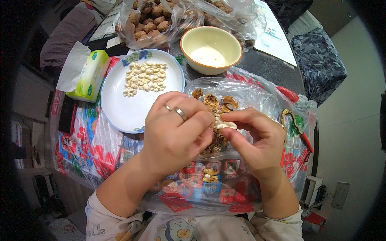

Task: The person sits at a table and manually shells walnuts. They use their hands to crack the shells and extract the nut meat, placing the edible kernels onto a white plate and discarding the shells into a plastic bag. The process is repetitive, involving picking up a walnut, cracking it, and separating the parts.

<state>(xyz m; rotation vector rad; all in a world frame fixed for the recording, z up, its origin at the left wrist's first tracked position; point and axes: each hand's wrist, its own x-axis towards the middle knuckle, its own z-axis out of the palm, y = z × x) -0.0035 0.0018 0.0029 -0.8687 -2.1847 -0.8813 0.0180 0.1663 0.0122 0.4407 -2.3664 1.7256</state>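
Between the thumb and index finger of my right hand (256, 137) is a pale, peeled piece of walnut kernel (226, 124). My left hand (179, 129), with two rings on it, is curled against the kernel's left end. Its fingertips are hidden behind its own knuckles. Broken brown walnut shells and skins (211, 102) lie under and behind the hands on a clear plastic bag (256, 96). Closer to me, an unpeeled kernel piece (210, 175) rests on the plastic. Pale kernel pieces (144, 76) sit grouped on a white plate (120, 105) with a blue rim, left of the hands.
A cream bowl (193, 45) with an orange rim stands behind the shells. Whole walnuts (150, 27) fill plastic bags at the back. Left are a tissue pack (92, 76) and a phone (68, 114). A red-handled nutcracker (294, 123) lies at the right.
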